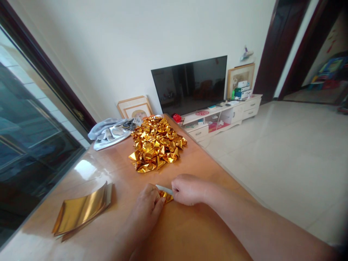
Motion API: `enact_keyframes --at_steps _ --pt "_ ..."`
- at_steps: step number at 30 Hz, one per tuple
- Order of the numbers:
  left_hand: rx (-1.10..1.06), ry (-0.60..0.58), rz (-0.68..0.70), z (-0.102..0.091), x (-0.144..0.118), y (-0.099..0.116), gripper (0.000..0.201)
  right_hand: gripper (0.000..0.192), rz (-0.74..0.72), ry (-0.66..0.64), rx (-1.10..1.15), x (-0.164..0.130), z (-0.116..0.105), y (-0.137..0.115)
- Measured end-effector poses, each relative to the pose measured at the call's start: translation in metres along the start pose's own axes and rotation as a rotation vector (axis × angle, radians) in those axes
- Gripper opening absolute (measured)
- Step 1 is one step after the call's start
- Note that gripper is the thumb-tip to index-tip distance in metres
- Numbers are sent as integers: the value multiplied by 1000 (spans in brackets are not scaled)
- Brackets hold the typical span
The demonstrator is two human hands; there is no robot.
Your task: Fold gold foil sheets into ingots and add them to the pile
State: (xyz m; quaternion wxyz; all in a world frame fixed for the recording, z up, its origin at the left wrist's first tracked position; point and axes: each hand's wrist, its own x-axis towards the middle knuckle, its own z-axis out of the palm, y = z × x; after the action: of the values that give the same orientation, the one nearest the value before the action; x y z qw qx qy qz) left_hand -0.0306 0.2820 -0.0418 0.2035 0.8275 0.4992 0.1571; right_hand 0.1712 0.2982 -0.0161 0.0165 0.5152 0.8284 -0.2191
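Both hands meet low on the desk (190, 232), a glossy orange-brown wooden top. The left hand (148, 203) and the right hand (187, 188) are close together, their fingertips pinching a small piece of gold foil paper (165, 195) between them. The piece is partly folded, showing a shiny gold face and a pale silver-white edge. It rests on the desk or just above it; which one cannot be told. Both hands are closed on it, the left from the near side, the right from the far right side.

Beyond the hands, towards the far end of the desk, lies a large pile of folded gold foil pieces (156, 143), well apart from the hands. To the left of the hands, near the desk's left edge, sits a stack of flat gold foil sheets (81, 210), slightly curled at its edges.

A crumpled grey cloth (111, 132) lies at the far left corner of the desk, just beside the pile. Behind the desk a dark television (190, 83) stands on a low white cabinet (231, 112) against the white wall. A glass window (29, 137) runs along the left side, and pale floor tiles (285, 156) spread out to the right.
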Motion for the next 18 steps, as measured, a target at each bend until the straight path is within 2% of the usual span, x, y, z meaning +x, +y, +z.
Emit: enact_keyframes --at_steps 8,18 --pt "30 15 4 4 1 1 28 27 25 67 -51 -2 3 -4" --pt "67 32 14 3 -2 0 28 27 29 60 -28 2 9 1"
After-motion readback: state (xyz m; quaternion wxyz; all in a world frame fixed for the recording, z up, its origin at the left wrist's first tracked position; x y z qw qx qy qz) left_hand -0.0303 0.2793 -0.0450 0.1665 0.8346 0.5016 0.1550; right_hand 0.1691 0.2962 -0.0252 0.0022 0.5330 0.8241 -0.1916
